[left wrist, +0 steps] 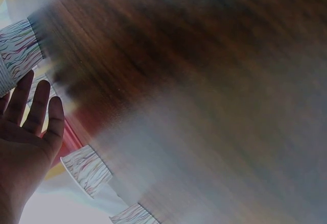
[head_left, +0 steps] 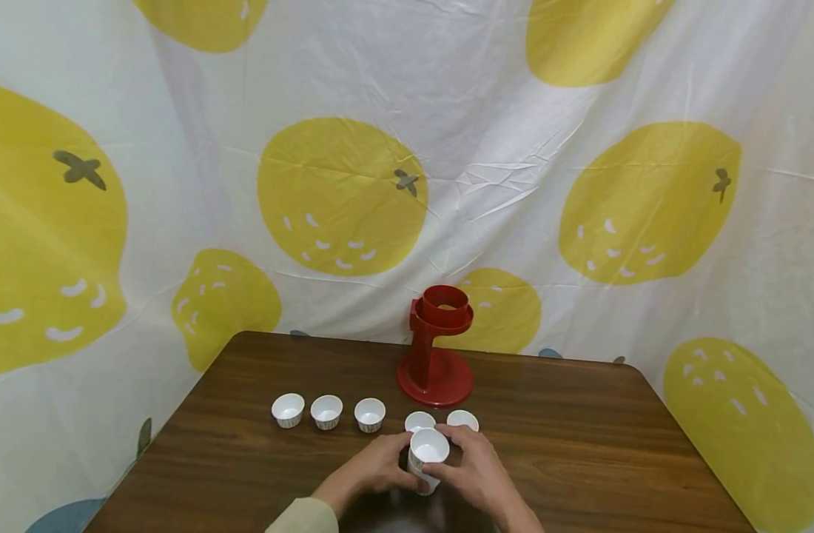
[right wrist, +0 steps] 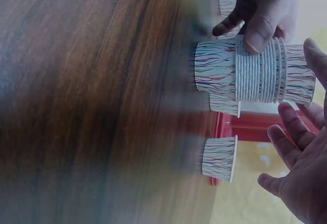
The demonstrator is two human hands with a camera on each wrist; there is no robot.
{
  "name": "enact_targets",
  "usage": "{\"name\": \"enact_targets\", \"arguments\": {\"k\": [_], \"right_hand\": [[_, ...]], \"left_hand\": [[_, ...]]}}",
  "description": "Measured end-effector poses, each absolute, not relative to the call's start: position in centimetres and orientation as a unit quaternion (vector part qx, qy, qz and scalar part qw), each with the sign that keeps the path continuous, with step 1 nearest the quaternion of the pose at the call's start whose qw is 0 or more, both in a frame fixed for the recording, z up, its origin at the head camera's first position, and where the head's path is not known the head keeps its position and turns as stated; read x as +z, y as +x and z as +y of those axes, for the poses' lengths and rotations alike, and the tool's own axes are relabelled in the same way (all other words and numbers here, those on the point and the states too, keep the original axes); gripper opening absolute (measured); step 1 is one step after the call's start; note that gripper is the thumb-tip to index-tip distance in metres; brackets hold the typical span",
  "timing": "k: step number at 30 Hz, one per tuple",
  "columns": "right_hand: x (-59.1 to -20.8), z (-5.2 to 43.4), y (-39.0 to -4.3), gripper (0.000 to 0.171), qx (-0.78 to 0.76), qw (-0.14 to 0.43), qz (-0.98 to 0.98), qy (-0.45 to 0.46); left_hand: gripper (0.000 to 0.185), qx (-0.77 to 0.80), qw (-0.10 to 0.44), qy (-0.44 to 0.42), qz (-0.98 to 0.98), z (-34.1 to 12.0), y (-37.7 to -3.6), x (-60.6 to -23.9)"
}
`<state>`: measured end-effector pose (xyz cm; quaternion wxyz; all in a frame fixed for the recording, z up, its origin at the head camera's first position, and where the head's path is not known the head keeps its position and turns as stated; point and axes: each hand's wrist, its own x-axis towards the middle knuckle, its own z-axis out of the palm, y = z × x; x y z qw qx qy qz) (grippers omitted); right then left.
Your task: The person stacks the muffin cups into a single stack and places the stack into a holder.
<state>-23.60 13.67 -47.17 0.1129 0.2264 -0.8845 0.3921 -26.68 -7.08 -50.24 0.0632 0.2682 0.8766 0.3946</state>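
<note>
- Stack of nested paper cups (head_left: pixel 428 457): stands upright on the brown wooden table (head_left: pixel 580 444), near its front edge, just in front of the row of single cups; the right wrist view shows many rims packed close together, so it reads as a stack rather than one cup.
- Left hand (head_left: pixel 374 468): set against the left side of the stack. In the right wrist view its thumb (right wrist: pixel 260 30) presses on the banded rims, with fingers curled round the far side — a hold that seems meant to steady the stack.
- Right hand (head_left: pixel 476 470): at the stack's right side; in the right wrist view the fingers (right wrist: pixel 286 140) are spread and fairly straight, close to the top cup. Whether they touch it cannot be told.
- Single paper cups: three (head_left: pixel 326 411) in a line to the left, two more (head_left: pixel 462 420) just behind the stack, all mouth-up and apart.
- Red cup dispenser stand (head_left: pixel 436 346): upright behind the cups, ring at top empty.
- Backdrop: white cloth (head_left: pixel 487 148) printed with yellow fruit.
</note>
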Motion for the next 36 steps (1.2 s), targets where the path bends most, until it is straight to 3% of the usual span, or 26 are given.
{"name": "enact_targets", "arguments": {"k": [36], "right_hand": [[-49.1,14.1,-23.6,0.069,0.389,0.055,-0.893,0.220]], "left_hand": [[0.058,0.391,0.051,0.282,0.875,-7.3,-27.0,-50.5]]}}
